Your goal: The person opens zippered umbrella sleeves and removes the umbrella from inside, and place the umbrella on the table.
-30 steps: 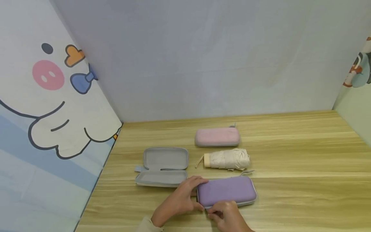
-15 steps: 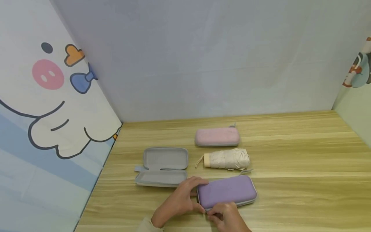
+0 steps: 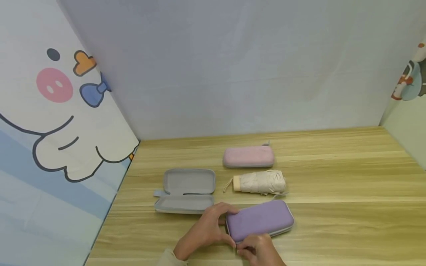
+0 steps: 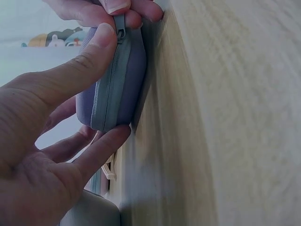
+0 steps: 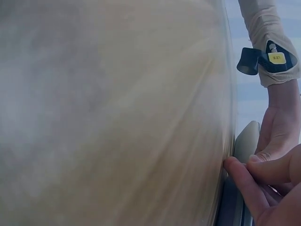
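A purple zip-up hard case (image 3: 261,220) lies on the table near its front edge, slightly slanted. My left hand (image 3: 207,227) grips its left end, with the thumb at the near corner and the fingers around the far side. At that near corner my right hand (image 3: 260,249) pinches the zipper pull (image 4: 120,22), its fingers right beside the left thumb. In the left wrist view, the grey zipper (image 4: 112,87) runs closed along the case's left end, below the slider. The right fingertips (image 5: 233,165) are close to the tabletop in the right wrist view.
Left of the purple case lies an open grey case (image 3: 190,181), its two halves spread apart. Behind the purple case sit a folded cream umbrella (image 3: 261,182) with a wrist loop and a pink case (image 3: 249,156). Fabric screens (image 3: 233,74) stand behind the wooden table (image 3: 349,184).
The purple case has turned slightly, its right end shifting away from me. My right hand has slid a little left and nearer to me along the case's front edge; the left keeps its grip.
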`<state>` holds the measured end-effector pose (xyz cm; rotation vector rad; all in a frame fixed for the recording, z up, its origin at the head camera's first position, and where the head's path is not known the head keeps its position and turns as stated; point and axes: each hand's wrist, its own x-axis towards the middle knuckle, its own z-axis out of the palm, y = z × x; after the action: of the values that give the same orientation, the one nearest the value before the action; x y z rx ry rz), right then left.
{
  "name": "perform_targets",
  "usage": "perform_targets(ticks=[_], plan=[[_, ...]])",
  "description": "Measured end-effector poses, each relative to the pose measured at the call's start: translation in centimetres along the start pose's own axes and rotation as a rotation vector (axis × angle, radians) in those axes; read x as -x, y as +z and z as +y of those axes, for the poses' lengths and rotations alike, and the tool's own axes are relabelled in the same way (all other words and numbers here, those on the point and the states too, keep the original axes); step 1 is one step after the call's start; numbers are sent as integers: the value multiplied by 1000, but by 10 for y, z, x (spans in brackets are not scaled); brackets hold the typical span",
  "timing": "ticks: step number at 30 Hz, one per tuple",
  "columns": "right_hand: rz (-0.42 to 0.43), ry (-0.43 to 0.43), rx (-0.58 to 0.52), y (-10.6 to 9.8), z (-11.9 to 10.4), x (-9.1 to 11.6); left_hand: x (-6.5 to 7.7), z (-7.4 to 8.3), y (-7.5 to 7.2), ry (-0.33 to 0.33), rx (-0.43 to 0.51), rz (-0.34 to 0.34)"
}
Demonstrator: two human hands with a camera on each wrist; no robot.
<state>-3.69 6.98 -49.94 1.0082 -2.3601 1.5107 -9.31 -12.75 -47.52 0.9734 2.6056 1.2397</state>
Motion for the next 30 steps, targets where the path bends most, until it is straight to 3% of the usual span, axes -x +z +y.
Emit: perform_targets(ticks=[8,10,14,17,22,27,30], plan=[[15,-46,1,1,0,3,1,4,-2,15,-40,-22],[2,-51,1,-1,0,4,-1,8,-8,1,-50,-85],[-39,-5,3,-5,-3,2,-10,21,-27,-45,-78,-279],[-67,49,15,-8,-7,1,-25,33,-32,-2,-139,-369],[-84,54,37,-9,-7,1,-48,45,-21,147,-250,-426],[-84,37,49,-9,-4,0,-65,46,-8,146,-282,-536],[-80,16,60,-8,-2,1,-71,44,-3,148,-335,-558]])
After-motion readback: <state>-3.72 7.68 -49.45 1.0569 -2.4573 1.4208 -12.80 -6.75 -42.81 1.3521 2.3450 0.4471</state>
